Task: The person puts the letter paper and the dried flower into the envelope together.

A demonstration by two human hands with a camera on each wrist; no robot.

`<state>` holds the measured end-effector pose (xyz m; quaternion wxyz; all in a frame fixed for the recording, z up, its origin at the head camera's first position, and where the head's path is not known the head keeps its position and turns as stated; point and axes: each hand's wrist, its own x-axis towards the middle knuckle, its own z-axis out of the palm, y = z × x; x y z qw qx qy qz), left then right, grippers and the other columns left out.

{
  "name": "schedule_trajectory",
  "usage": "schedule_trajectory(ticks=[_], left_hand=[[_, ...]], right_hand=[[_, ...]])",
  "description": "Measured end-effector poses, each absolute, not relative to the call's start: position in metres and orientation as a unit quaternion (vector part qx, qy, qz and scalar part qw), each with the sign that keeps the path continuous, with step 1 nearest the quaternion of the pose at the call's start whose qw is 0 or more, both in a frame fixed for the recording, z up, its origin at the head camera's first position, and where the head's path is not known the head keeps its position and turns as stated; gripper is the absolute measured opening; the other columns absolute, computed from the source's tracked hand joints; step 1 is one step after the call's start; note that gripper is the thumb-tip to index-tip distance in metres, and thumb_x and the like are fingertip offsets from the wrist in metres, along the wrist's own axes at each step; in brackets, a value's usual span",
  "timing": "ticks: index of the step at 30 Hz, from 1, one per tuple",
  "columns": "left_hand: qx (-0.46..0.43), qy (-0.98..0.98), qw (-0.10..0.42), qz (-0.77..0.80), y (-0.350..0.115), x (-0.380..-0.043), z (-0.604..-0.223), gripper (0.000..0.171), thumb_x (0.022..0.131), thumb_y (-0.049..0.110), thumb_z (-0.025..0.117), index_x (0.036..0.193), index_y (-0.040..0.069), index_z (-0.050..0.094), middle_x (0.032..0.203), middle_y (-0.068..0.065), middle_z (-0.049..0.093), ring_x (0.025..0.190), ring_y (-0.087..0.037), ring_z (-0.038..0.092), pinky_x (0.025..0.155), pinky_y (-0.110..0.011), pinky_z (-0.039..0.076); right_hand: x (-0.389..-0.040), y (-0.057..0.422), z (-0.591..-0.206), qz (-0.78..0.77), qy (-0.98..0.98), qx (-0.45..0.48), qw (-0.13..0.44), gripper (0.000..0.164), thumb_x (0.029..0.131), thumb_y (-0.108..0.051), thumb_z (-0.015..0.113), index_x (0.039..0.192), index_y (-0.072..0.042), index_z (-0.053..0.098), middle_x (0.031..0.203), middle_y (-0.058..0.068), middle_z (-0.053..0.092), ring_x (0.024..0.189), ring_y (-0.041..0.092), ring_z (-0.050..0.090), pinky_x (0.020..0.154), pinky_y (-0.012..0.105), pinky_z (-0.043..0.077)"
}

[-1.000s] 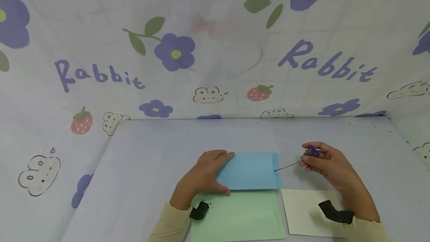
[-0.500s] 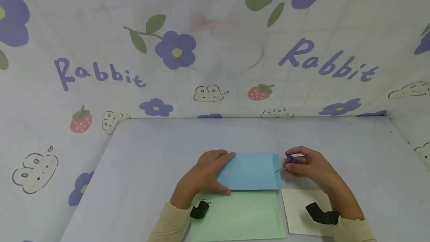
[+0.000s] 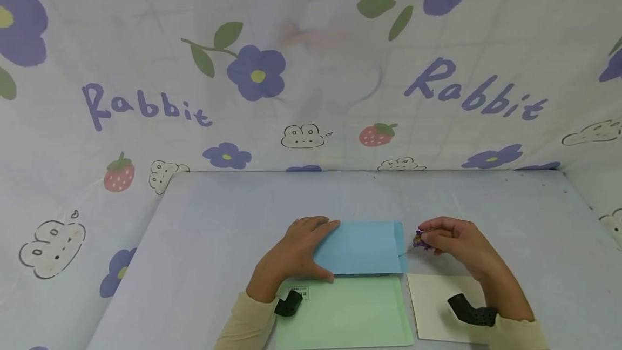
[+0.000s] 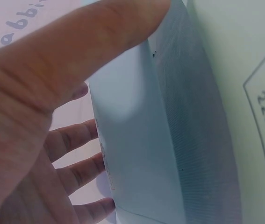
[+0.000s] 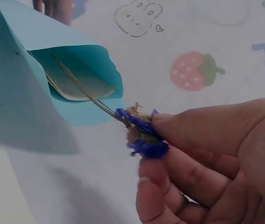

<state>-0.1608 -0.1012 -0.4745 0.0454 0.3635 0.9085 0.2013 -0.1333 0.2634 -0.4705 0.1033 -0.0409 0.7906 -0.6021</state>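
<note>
A light blue envelope point(image 3: 362, 247) lies at the middle of the table, its mouth gaping to the right. My left hand point(image 3: 302, 250) holds it at the left end, thumb on the near edge and fingers along the far edge. My right hand point(image 3: 454, 239) pinches a dried purple flower point(image 5: 144, 135) by its head between thumb and fingers, just right of the mouth. In the right wrist view the thin stem point(image 5: 88, 95) reaches inside the envelope, beside a pale folded paper point(image 5: 83, 88). The stem's far end is hidden there.
A pale green envelope point(image 3: 345, 315) with a printed label lies in front of the blue one. To its right is a cream envelope or sheet point(image 3: 437, 307), partly under the right forearm. A printed cloth point(image 3: 335, 80) hangs behind the table.
My right hand has moved left toward the blue envelope with the flower, carrying more of the stem inside, then shifted slightly nearer and right. My left hand has stayed put.
</note>
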Motion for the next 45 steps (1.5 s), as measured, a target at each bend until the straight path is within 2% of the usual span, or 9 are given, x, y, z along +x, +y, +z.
schedule_trajectory(ticks=[5, 13, 16, 19, 22, 26, 30, 38, 45], left_hand=[[0.361, 0.908, 0.05, 0.205, -0.1, -0.16, -0.475, 0.108, 0.064, 0.048, 0.093, 0.153, 0.014, 0.042, 0.148, -0.013, 0.045, 0.138, -0.032, 0.038, 0.111, -0.054, 0.029], [0.365, 0.907, 0.05, 0.202, -0.097, -0.158, -0.477, 0.109, 0.064, 0.049, 0.093, 0.153, 0.014, 0.042, 0.149, -0.013, 0.045, 0.138, -0.031, 0.038, 0.112, -0.052, 0.029], [0.369, 0.906, 0.048, 0.199, -0.096, -0.157, -0.476, 0.108, 0.064, 0.05, 0.093, 0.153, 0.015, 0.042, 0.148, -0.013, 0.045, 0.138, -0.031, 0.038, 0.112, -0.052, 0.029], [0.373, 0.906, 0.048, 0.196, -0.095, -0.157, -0.476, 0.108, 0.064, 0.051, 0.093, 0.153, 0.015, 0.042, 0.148, -0.013, 0.045, 0.138, -0.031, 0.038, 0.112, -0.051, 0.029], [0.376, 0.904, 0.049, 0.195, -0.093, -0.156, -0.477, 0.108, 0.065, 0.051, 0.092, 0.153, 0.015, 0.042, 0.149, -0.012, 0.045, 0.138, -0.03, 0.038, 0.113, -0.05, 0.029], [0.381, 0.901, 0.05, 0.199, -0.092, -0.155, -0.479, 0.108, 0.065, 0.051, 0.092, 0.153, 0.015, 0.042, 0.149, -0.012, 0.045, 0.139, -0.03, 0.038, 0.113, -0.05, 0.028], [0.385, 0.899, 0.046, 0.202, -0.092, -0.155, -0.479, 0.108, 0.065, 0.052, 0.092, 0.153, 0.015, 0.042, 0.148, -0.013, 0.046, 0.138, -0.03, 0.039, 0.113, -0.05, 0.029], [0.376, 0.908, 0.039, 0.179, -0.092, -0.155, -0.481, 0.105, 0.068, 0.051, 0.091, 0.153, 0.014, 0.042, 0.149, -0.015, 0.045, 0.138, -0.033, 0.039, 0.11, -0.057, 0.03], [0.333, 0.931, 0.046, 0.14, -0.093, -0.161, -0.485, 0.103, 0.07, 0.053, 0.088, 0.154, 0.017, 0.042, 0.154, -0.014, 0.039, 0.141, -0.036, 0.034, 0.109, -0.068, 0.024]], right_hand=[[-0.131, 0.257, -0.472, -0.61, 0.788, -0.035, 0.08, 0.038, 0.095, -0.009, 0.069, 0.123, 0.014, 0.058, 0.098, 0.008, 0.072, 0.08, 0.017, 0.064, 0.069, 0.032, 0.057], [-0.127, 0.243, -0.473, -0.639, 0.759, -0.045, 0.112, 0.037, 0.094, -0.005, 0.069, 0.123, 0.015, 0.057, 0.098, 0.015, 0.07, 0.081, 0.021, 0.069, 0.071, 0.036, 0.059], [-0.125, 0.238, -0.473, -0.638, 0.76, -0.045, 0.115, 0.035, 0.095, -0.004, 0.067, 0.123, 0.014, 0.057, 0.096, 0.015, 0.071, 0.078, 0.021, 0.069, 0.066, 0.034, 0.058], [-0.124, 0.232, -0.474, -0.627, 0.77, -0.025, 0.118, 0.034, 0.095, -0.007, 0.068, 0.123, 0.01, 0.059, 0.089, 0.013, 0.071, 0.068, 0.018, 0.064, 0.054, 0.029, 0.05], [-0.124, 0.227, -0.476, -0.612, 0.783, 0.0, 0.116, 0.032, 0.095, -0.007, 0.069, 0.122, 0.006, 0.06, 0.086, 0.01, 0.071, 0.057, 0.015, 0.055, 0.048, 0.027, 0.041], [-0.124, 0.222, -0.479, -0.593, 0.798, 0.018, 0.109, 0.025, 0.094, -0.003, 0.066, 0.117, 0.005, 0.062, 0.09, 0.007, 0.072, 0.052, 0.012, 0.047, 0.047, 0.026, 0.041], [-0.122, 0.222, -0.479, -0.586, 0.803, 0.024, 0.108, 0.021, 0.094, -0.003, 0.067, 0.114, 0.003, 0.064, 0.092, 0.006, 0.073, 0.051, 0.012, 0.045, 0.046, 0.026, 0.041], [-0.118, 0.234, -0.473, -0.588, 0.803, 0.021, 0.097, 0.034, 0.092, -0.017, 0.075, 0.115, 0.004, 0.064, 0.093, 0.01, 0.074, 0.055, 0.012, 0.048, 0.05, 0.03, 0.044], [-0.109, 0.261, -0.464, -0.523, 0.85, 0.019, 0.062, 0.033, 0.096, -0.017, 0.069, 0.121, 0.005, 0.063, 0.092, 0.016, 0.069, 0.063, 0.019, 0.058, 0.051, 0.031, 0.046]])
